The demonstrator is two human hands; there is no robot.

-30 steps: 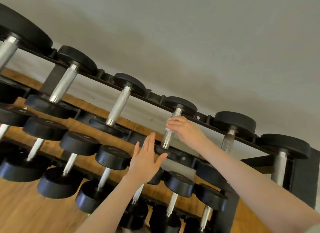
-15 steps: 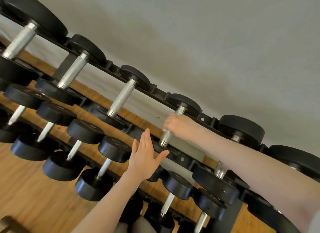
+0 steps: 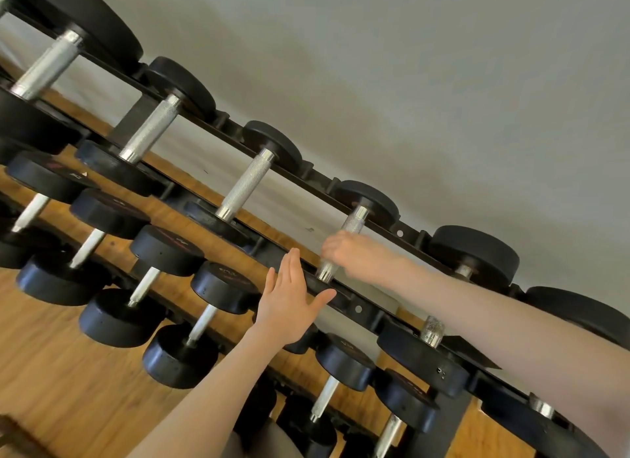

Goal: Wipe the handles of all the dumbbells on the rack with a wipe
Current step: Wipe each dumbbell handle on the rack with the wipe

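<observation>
- head view shows my right hand (image 3: 344, 249) curled around the knurled handle (image 3: 353, 224) of the fourth dumbbell along the top tier of the dumbbell rack (image 3: 354, 306), gripping it about midway down the bar.
- compared with a second ago that hand has slid down the handle, from near the upper weight head toward the lower end, so i judge a wiping stroke is under way on this bar.
- i cannot see the wipe itself; if it is there it is hidden inside the closed fingers, so i cannot confirm cloth is on metal.
- my left hand (image 3: 289, 304) is flat with fingers straight and thumb spread, holding nothing; it lies in front of the rack's front rail just left of the gripped handle, and i cannot tell whether it touches the rail.
- it has barely shifted relative to the rail over the last second, which reads to me as bracing.
- the view has swung and tilted, so more of the left-hand top-tier dumbbells (image 3: 247, 186) now show, their handles untouched by either hand.
- lower tiers (image 3: 204, 321) hold smaller dumbbells above the wooden floor (image 3: 51, 372).
- my judgement: plenty of handles remain, and the next one to the right (image 3: 431, 329) is partly hidden behind my forearm.
</observation>
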